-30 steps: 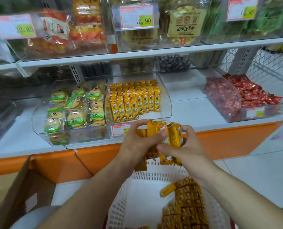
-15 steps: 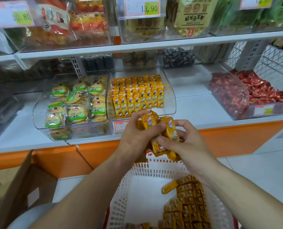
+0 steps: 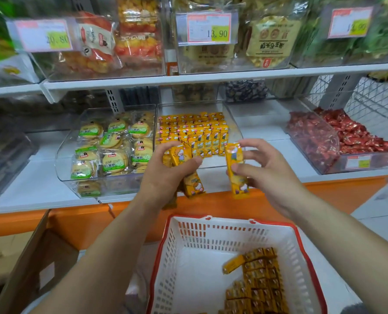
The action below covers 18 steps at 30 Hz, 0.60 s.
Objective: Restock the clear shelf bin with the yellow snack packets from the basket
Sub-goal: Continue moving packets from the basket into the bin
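Our left hand (image 3: 166, 177) clutches several yellow snack packets (image 3: 179, 155); our right hand (image 3: 265, 175) pinches one packet (image 3: 235, 171) before the clear bin (image 3: 236, 134), bare along its right wall. Price tag (image 3: 209, 28) above: 13.90.

White shop shelves (image 3: 211, 78) with an orange base (image 3: 75, 220) stand on a pale tiled floor (image 3: 383, 214).

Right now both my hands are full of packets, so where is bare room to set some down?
Free: the white shelf between the clear bin and the red sweets bin; the left floor of the basket, beside its stacked packets. Crowded: the clear bin's rows and the cookie bin to its left.
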Tool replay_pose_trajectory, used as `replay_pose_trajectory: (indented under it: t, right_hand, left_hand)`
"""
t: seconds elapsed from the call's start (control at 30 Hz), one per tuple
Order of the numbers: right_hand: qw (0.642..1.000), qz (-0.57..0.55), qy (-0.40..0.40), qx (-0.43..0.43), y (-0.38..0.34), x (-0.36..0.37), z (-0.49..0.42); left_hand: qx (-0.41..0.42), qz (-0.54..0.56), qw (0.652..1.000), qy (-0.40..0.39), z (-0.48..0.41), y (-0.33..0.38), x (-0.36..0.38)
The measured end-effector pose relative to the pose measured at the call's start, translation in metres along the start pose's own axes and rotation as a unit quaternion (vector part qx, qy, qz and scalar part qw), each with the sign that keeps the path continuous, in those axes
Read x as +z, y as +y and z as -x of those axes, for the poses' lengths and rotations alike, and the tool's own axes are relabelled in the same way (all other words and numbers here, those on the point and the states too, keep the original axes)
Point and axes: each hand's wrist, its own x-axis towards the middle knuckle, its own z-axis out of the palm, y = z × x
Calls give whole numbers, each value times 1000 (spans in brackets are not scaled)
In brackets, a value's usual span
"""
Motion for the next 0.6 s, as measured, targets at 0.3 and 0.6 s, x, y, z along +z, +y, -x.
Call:
replay_pose_trajectory:
  t: [0.3, 0.6]
  right_hand:
    - [974, 212, 60, -46, 31, 27, -134]
    - [952, 298, 72, 14, 91, 51, -208]
  left_hand:
    - [45, -83, 995, 19, -15, -7, -38]
    - [38, -74, 996, 20, -32, -17, -47]
